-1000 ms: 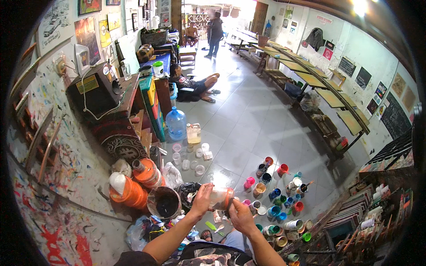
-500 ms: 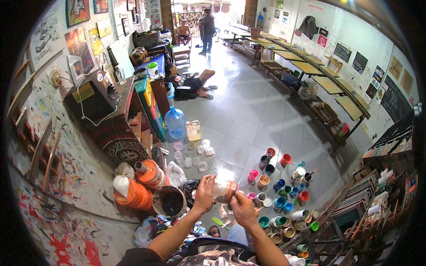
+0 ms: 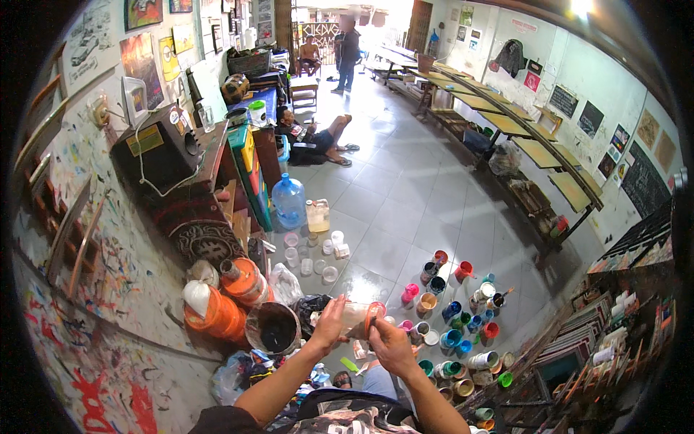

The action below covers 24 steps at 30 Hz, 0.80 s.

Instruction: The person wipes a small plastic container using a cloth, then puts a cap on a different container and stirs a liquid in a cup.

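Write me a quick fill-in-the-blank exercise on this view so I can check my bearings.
1. The left hand and right hand hold a clear container, its orange-red rim nearer the ____ hand.
2. The large jug on the floor is ____.
3. The bucket stands to the ____ of the paint cups.

Missing words: right; blue; left.

Far beyond the left grip [image 3: 329, 324], a sign [image 3: 319, 30] at the doorway bears large, pale capital letters. Far off to the right of the right grip [image 3: 392, 349], a wall notice [image 3: 524, 26] carries red lettering and a dark board [image 3: 645, 184] pale writing, too small to read.
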Each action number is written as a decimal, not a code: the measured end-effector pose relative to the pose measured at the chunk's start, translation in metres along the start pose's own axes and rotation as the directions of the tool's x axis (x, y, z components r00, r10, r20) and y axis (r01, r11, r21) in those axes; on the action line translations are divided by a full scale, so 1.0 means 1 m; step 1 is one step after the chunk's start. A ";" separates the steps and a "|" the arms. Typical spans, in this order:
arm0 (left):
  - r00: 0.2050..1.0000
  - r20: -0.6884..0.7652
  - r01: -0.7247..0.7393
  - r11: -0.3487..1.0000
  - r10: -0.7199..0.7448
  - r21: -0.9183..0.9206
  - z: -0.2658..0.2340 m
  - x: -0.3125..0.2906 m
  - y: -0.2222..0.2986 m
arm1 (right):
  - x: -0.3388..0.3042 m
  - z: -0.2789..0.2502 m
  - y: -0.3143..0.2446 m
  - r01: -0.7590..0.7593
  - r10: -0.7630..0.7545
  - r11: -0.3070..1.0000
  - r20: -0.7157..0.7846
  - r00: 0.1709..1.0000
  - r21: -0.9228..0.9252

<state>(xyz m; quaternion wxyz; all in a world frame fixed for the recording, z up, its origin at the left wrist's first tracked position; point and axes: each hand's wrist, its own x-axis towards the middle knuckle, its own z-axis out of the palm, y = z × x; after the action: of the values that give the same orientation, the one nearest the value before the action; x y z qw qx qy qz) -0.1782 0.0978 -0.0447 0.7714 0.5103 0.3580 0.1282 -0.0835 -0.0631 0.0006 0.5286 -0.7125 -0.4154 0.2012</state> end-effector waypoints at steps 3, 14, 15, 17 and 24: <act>0.998 -0.003 -0.069 0.998 0.069 0.011 -0.005 0.003 -0.005 | 0.003 0.000 -0.002 0.026 -0.026 1.000 0.022 0.999 -0.007; 0.999 0.014 0.037 0.996 -0.036 -0.079 0.003 -0.003 -0.002 | 0.001 -0.006 -0.013 -0.096 0.102 0.990 0.060 0.993 -0.101; 0.998 0.010 0.067 0.993 -0.067 -0.096 0.005 -0.004 0.000 | 0.001 -0.006 -0.012 -0.095 0.100 0.990 0.042 0.994 -0.107; 0.995 0.026 0.093 0.990 -0.091 -0.101 0.008 -0.004 0.004 | -0.001 -0.006 -0.010 -0.031 0.032 0.995 0.010 0.999 -0.091; 0.998 0.056 0.006 0.999 -0.008 0.044 0.020 -0.008 0.017 | -0.007 -0.011 -0.007 -0.128 0.122 0.990 -0.096 0.988 -0.057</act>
<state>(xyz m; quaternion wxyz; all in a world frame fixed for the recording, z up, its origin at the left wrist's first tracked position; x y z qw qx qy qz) -0.1676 0.0872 -0.0217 0.7702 0.5292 0.3407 0.1032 -0.0821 -0.0744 0.0098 0.5108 -0.7621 -0.3509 0.1876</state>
